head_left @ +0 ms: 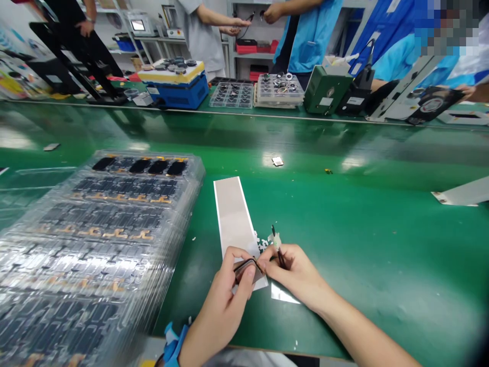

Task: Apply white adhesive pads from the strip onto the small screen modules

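My left hand (225,293) pinches a small dark flat part (247,270) with a coppery edge, its thumb lying across the part. Close beside it, my right hand (294,272) grips slim dark tweezers (281,258), whose tips almost meet the left hand's part. Both hands rest over the lower end of a long white backing strip (233,219). Small white scraps (263,245) lie scattered to its right, and a shiny film piece (283,294) sits under my right hand. A blue wrist strap (173,345) circles my left wrist.
A tall stack of clear plastic trays (103,244) holding dark parts fills the left of the green bench mat (382,244). Along the far side stand a blue case (175,92), parts trays and green equipment (326,89), with co-workers (202,30) behind them.
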{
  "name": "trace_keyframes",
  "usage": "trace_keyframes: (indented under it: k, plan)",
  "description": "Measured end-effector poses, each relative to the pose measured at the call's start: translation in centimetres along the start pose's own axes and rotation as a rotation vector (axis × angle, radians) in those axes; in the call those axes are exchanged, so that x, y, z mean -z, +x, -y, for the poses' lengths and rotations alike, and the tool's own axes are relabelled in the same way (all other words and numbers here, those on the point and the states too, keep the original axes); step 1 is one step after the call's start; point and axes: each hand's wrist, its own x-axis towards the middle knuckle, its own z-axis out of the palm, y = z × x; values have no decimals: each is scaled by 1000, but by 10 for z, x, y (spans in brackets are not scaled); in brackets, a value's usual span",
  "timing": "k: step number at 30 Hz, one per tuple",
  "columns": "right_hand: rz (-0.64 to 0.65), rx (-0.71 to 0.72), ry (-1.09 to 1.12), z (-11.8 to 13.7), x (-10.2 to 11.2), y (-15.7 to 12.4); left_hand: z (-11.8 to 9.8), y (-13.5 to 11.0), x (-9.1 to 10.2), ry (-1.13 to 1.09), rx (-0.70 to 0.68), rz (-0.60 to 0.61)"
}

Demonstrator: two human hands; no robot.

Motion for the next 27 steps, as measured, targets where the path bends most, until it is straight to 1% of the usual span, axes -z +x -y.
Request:
trace_keyframes:
  k: [4, 8, 12, 20, 27]
  plan:
    - [-51, 72, -61, -1, -3, -3, -3, -1, -1, -36, 37, 15]
    - [-64, 125, -125, 0, -4, -5, -5, -2, 1, -112, 55, 59]
    - [-96, 139, -210, 2, -4, -7, -5, -2, 1, -99, 61, 54]
    - [-117, 269, -345, 1, -4, -9, -4, -4, -1, -92, 64, 51]
    - [-116, 275, -359, -1, -4, -8, -7, 0, -1, -93, 67, 59]
